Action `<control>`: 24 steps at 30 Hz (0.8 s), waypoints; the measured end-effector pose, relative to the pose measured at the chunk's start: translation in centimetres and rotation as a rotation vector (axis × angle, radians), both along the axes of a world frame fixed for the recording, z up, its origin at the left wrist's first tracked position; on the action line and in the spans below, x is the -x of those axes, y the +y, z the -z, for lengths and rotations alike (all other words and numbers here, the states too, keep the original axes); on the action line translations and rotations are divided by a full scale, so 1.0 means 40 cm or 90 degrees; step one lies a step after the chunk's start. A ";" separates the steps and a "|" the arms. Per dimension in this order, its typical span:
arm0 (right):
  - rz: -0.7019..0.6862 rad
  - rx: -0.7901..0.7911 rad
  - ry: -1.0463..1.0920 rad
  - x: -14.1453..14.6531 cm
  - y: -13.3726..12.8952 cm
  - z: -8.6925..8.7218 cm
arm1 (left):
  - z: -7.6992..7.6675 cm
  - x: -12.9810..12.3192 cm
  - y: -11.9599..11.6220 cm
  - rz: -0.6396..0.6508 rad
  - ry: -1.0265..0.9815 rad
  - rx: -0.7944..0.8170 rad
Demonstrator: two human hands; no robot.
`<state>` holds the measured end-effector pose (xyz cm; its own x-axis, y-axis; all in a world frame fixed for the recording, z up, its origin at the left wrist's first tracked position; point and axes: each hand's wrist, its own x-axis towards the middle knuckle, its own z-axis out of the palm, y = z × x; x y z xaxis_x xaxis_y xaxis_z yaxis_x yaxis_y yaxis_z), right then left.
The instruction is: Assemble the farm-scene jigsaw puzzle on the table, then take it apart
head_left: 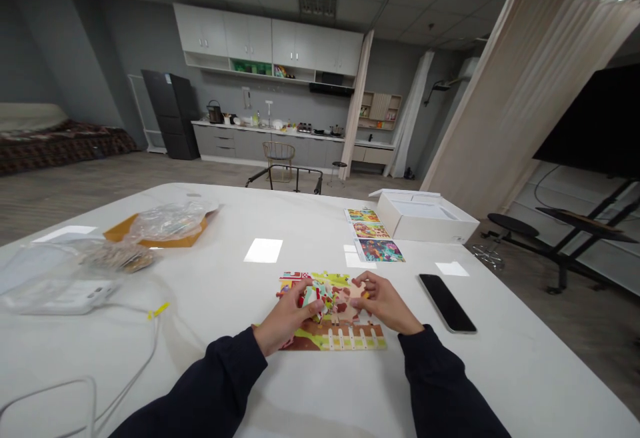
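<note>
A colourful jigsaw puzzle (355, 339) with a white fence and a farm picture lies on the white table, partly put together. Above its left part, my left hand (286, 318) is closed on puzzle pieces (314, 293) with red, white and green print, held between thumb and fingers. On the other side, my right hand (389, 303) pinches at a pinkish, brown-spotted piece (354, 291) with thumb and forefinger. The pieces between both hands overlap the puzzle, so their exact outlines are hard to make out.
Three picture cards (369, 230) lie by an open white box (425, 221). A phone (447, 303) rests on the right. At left are an orange tray (187, 239) with plastic wrap, bagged pieces (120, 256), a white device (65, 297) and a cable (135, 378).
</note>
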<state>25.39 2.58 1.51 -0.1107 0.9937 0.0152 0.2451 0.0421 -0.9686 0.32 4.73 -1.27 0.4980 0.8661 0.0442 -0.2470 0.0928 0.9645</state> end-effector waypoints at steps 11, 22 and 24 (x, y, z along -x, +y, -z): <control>-0.118 0.057 -0.156 -0.027 -0.025 -0.022 | -0.004 0.006 0.020 -0.116 -0.001 0.000; -0.106 0.137 -0.480 -0.095 -0.048 0.017 | 0.022 0.008 0.029 -0.135 -0.005 0.009; -0.087 0.127 -0.493 -0.089 -0.047 0.024 | 0.027 0.008 0.031 -0.138 -0.005 0.012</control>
